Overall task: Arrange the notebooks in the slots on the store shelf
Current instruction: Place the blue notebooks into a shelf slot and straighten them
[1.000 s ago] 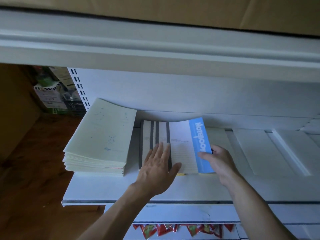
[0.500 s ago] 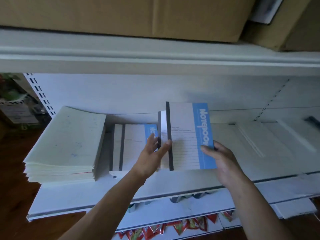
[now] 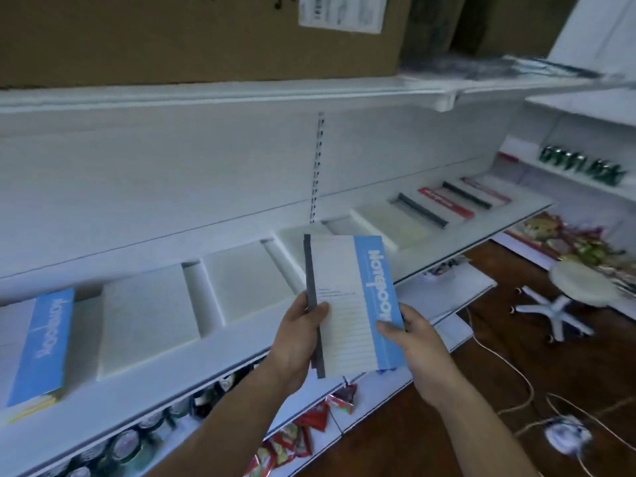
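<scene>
both hands clamp one notebook [image 3: 347,301] above the shelf [image 3: 220,342]: left hand [image 3: 296,339] pinching the dark spine, right hand [image 3: 413,342] gripping the blue edge.

Dim bluish light, motion blur, curved edges

dim bluish light. dark wooden floor [image 3: 602,373] lower right; white swivel stool [image 3: 581,287] at right edge, pale cables [image 3: 500,356] trailing beside it. brown cardboard box [image 3: 172,39] across upper left
</scene>
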The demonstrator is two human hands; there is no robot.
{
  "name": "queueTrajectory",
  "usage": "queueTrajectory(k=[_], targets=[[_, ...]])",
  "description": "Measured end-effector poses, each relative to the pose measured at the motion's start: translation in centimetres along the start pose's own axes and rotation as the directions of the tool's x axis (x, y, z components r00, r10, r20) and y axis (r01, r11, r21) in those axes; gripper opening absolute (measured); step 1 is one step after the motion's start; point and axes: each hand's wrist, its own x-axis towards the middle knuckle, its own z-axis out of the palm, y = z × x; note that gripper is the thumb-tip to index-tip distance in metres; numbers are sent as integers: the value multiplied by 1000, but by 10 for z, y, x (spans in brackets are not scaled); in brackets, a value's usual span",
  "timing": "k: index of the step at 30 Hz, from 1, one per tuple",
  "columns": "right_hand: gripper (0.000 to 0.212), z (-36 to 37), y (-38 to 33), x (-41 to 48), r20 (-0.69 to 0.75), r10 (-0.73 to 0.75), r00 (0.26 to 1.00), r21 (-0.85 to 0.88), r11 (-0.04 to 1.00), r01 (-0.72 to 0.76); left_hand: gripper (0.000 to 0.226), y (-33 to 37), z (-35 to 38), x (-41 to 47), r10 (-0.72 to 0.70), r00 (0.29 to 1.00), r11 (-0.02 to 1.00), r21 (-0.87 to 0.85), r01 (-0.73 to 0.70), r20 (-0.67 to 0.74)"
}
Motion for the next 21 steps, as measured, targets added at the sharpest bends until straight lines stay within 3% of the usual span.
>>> queueTrajectory(k=[12, 21], targets=[[9, -175, 10, 37, -366, -13, 930, -10, 1000, 10, 21, -56, 200, 78, -30, 989, 999, 38, 25, 148], [18, -283, -18, 180, -450, -46, 892, 12, 998, 58, 14, -52, 315, 230, -29, 995, 1000, 5, 29, 100]])
